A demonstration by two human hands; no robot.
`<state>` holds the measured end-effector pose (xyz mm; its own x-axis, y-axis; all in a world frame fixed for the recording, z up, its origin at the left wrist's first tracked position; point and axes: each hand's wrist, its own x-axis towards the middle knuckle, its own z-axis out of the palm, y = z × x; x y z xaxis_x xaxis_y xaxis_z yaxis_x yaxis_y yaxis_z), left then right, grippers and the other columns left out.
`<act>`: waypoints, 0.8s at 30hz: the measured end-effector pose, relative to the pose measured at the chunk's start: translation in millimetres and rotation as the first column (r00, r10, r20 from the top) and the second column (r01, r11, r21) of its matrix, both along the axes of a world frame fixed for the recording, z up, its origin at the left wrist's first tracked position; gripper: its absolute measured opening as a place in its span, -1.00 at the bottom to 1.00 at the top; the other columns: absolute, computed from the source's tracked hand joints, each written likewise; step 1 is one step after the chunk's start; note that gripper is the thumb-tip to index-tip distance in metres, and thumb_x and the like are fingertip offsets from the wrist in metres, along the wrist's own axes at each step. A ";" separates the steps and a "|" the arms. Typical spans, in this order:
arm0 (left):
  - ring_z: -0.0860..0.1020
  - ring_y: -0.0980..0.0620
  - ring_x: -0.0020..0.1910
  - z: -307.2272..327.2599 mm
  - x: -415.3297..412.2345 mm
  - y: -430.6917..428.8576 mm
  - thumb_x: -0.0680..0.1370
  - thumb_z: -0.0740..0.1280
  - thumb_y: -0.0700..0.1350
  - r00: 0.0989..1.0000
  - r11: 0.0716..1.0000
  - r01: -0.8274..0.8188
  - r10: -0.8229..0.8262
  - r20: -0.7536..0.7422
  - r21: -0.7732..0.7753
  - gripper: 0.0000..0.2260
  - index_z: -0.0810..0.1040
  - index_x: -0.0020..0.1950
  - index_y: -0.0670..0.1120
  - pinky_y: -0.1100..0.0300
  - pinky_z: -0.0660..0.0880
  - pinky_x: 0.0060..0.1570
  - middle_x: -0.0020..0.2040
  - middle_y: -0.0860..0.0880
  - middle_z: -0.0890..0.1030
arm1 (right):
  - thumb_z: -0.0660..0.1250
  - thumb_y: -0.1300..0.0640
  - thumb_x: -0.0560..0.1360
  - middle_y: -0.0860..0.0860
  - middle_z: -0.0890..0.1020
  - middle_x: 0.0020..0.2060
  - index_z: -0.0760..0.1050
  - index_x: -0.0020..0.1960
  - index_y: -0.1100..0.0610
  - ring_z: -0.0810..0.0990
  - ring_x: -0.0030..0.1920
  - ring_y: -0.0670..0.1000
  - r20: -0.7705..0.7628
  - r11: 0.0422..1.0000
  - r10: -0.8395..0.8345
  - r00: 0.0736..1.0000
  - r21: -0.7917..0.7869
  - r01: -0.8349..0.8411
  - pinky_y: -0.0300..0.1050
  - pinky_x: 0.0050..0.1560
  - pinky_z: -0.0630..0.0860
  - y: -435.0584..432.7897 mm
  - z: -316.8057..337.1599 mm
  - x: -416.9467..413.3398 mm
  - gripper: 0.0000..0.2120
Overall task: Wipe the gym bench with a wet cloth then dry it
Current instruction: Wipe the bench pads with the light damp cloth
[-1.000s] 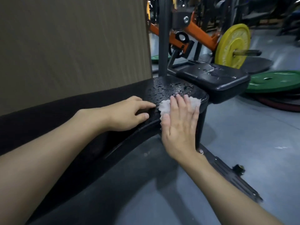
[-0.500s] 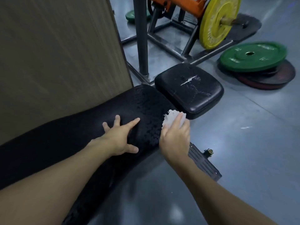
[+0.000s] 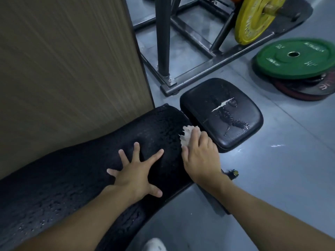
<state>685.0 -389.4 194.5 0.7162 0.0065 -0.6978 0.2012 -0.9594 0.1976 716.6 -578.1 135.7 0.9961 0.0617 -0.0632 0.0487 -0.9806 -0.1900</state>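
Note:
The long black bench pad (image 3: 76, 176) runs from lower left to centre, beaded with water drops. Beyond its far end sits the separate black seat pad (image 3: 221, 113), torn in a white streak and wet. My left hand (image 3: 135, 173) lies flat on the long pad with fingers spread wide. My right hand (image 3: 201, 156) presses a crumpled white cloth (image 3: 186, 135) against the pad's right edge near its far end. Most of the cloth is hidden under my fingers.
A tan wood-grain panel (image 3: 68, 66) stands close along the bench's left side. A grey steel rack frame (image 3: 192, 57) sits behind the seat. A yellow plate (image 3: 253, 20) hangs on a bar; green (image 3: 295, 58) and dark red (image 3: 308, 87) plates lie on the grey floor at right.
The view tilted down over the bench. My left hand went from curled fingertips to a flat, spread palm on the pad. My right hand drew the cloth toward the pad's right edge.

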 end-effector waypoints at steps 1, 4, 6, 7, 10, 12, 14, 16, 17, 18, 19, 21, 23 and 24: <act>-0.44 -0.25 0.48 1.4 7.6 10.8 0.33 0.56 0.15 1.000 1.000 0.003 -0.002 0.023 -0.014 -0.01 -0.10 0.46 0.50 -0.60 -0.11 0.28 0.55 0.05 -0.42 | -0.03 -0.08 0.59 0.25 0.46 0.14 0.19 0.48 0.36 0.48 0.06 0.21 -0.010 0.999 0.030 1.000 -0.014 -0.030 0.06 0.09 0.46 -3.1 0.0 -2.6 -0.36; -0.38 -0.16 0.53 -0.9 38.1 44.7 0.37 0.52 0.18 0.996 1.000 0.016 -0.017 0.084 0.005 -0.06 -0.10 0.49 0.46 -0.59 -0.05 0.30 0.57 0.10 -0.35 | -0.03 -0.07 0.55 0.24 0.47 0.07 0.24 0.44 0.36 0.48 -0.01 0.22 -0.029 0.998 -0.033 0.999 -0.057 0.031 0.09 0.03 0.45 7.3 4.2 7.6 -0.37; -0.41 -0.19 0.51 -4.5 50.2 51.7 0.39 0.52 0.14 0.998 1.000 0.021 -0.022 0.061 0.023 -0.04 -0.14 0.49 0.46 -0.60 -0.07 0.28 0.56 0.09 -0.39 | -0.03 -0.08 0.52 0.24 0.48 0.04 0.27 0.40 0.36 0.49 -0.04 0.23 -0.032 0.996 -0.045 0.998 -0.078 0.043 0.11 0.00 0.43 28.7 3.0 37.3 -0.36; -0.43 -0.21 0.50 -5.4 52.8 50.9 0.39 0.52 0.14 0.998 0.999 0.030 -0.031 0.051 0.032 -0.04 -0.15 0.48 0.46 -0.60 -0.08 0.28 0.56 0.08 -0.40 | -0.06 -0.09 0.52 0.25 0.48 0.05 0.26 0.40 0.37 0.49 -0.03 0.24 -0.035 0.995 -0.033 0.999 -0.091 0.030 0.12 0.01 0.42 42.0 1.8 55.8 -0.35; -0.45 -0.24 0.48 -6.9 53.3 48.8 0.41 0.47 0.19 0.997 0.996 0.071 -0.073 0.035 0.060 -0.06 -0.21 0.47 0.47 -0.60 -0.07 0.28 0.54 0.05 -0.44 | -0.16 -0.12 0.52 0.26 0.49 0.12 0.22 0.43 0.34 0.49 0.05 0.25 -0.099 0.994 0.009 0.995 -0.108 -0.020 0.12 0.07 0.40 74.0 4.2 104.1 -0.31; -0.47 -0.26 0.47 -6.5 53.5 52.1 0.43 0.44 0.21 0.996 0.995 0.084 -0.086 0.032 0.057 -0.07 -0.24 0.47 0.45 -0.61 -0.07 0.27 0.53 0.04 -0.46 | -0.13 -0.13 0.57 0.24 0.46 0.20 0.14 0.49 0.30 0.48 0.13 0.24 -0.133 0.989 0.086 0.987 -0.106 -0.100 0.11 0.15 0.40 70.1 4.9 111.4 -0.34; -0.48 -0.27 0.46 -5.2 53.6 52.0 0.44 0.43 0.21 0.995 0.995 0.092 -0.093 0.025 0.036 -0.07 -0.25 0.48 0.44 -0.62 -0.08 0.26 0.53 0.03 -0.48 | -0.09 -0.13 0.60 0.25 0.43 0.22 0.08 0.53 0.29 0.47 0.14 0.23 -0.130 0.979 0.171 0.977 -0.088 -0.183 0.09 0.17 0.43 47.9 6.8 99.3 -0.34; -0.49 -0.27 0.46 -4.4 53.1 52.5 0.43 0.43 0.22 0.995 0.995 0.093 -0.094 0.025 0.024 -0.07 -0.25 0.48 0.44 -0.62 -0.10 0.26 0.53 0.03 -0.48 | -0.08 -0.13 0.60 0.26 0.44 0.18 0.09 0.53 0.32 0.49 0.08 0.23 -0.117 0.979 0.175 0.978 -0.085 -0.185 0.08 0.13 0.48 32.8 8.9 82.3 -0.33; -0.49 -0.28 0.46 -4.2 52.7 54.2 0.43 0.43 0.23 0.995 0.995 0.094 -0.094 0.022 0.018 -0.07 -0.25 0.48 0.43 -0.62 -0.10 0.26 0.53 0.02 -0.47 | -0.08 -0.12 0.60 0.28 0.45 0.16 0.12 0.51 0.34 0.49 0.06 0.24 -0.113 0.979 0.163 0.980 -0.101 -0.174 0.10 0.11 0.50 31.8 6.2 77.8 -0.33; -0.49 -0.28 0.46 -4.4 52.9 54.2 0.42 0.43 0.23 0.995 0.995 0.098 -0.099 0.024 0.013 -0.07 -0.25 0.49 0.43 -0.62 -0.11 0.25 0.54 0.02 -0.46 | -0.07 -0.12 0.59 0.29 0.46 0.14 0.16 0.50 0.36 0.51 0.04 0.25 -0.116 0.981 0.138 0.984 -0.118 -0.152 0.12 0.09 0.50 33.2 4.8 77.3 -0.33; -0.48 -0.27 0.46 -4.3 53.4 53.7 0.42 0.43 0.24 0.994 0.994 0.106 -0.106 0.034 0.006 -0.07 -0.24 0.49 0.43 -0.62 -0.11 0.26 0.54 0.02 -0.45 | -0.06 -0.11 0.57 0.30 0.48 0.12 0.19 0.48 0.37 0.52 0.03 0.28 -0.122 0.984 0.108 0.987 -0.128 -0.123 0.15 0.07 0.50 36.8 4.5 80.4 -0.33; -0.44 -0.24 0.49 -5.5 52.9 59.3 0.43 0.44 0.23 0.993 0.995 0.099 -0.099 0.067 -0.008 -0.07 -0.22 0.50 0.41 -0.60 -0.10 0.28 0.56 0.06 -0.41 | -0.09 -0.11 0.52 0.31 0.50 0.12 0.22 0.45 0.36 0.52 0.05 0.30 -0.112 0.983 0.082 0.990 -0.154 -0.099 0.16 0.08 0.48 52.6 3.9 93.8 -0.31; -0.38 -0.15 0.53 -6.1 51.2 67.4 0.43 0.44 0.22 0.992 0.997 0.080 -0.079 0.102 -0.001 -0.08 -0.19 0.53 0.35 -0.55 -0.07 0.33 0.57 0.08 -0.36 | -0.13 -0.12 0.50 0.28 0.49 0.16 0.21 0.44 0.30 0.50 0.10 0.28 -0.129 0.980 0.082 0.988 -0.171 -0.104 0.15 0.13 0.44 70.1 6.7 109.7 -0.32; -0.34 -0.09 0.55 -6.8 50.0 73.0 0.43 0.44 0.23 0.990 0.998 0.059 -0.060 0.124 0.011 -0.08 -0.18 0.54 0.33 -0.52 -0.07 0.35 0.58 0.08 -0.34 | -0.14 -0.12 0.51 0.26 0.48 0.18 0.21 0.44 0.27 0.48 0.13 0.26 -0.142 0.974 0.097 0.985 -0.189 -0.123 0.14 0.16 0.41 77.7 8.2 116.6 -0.35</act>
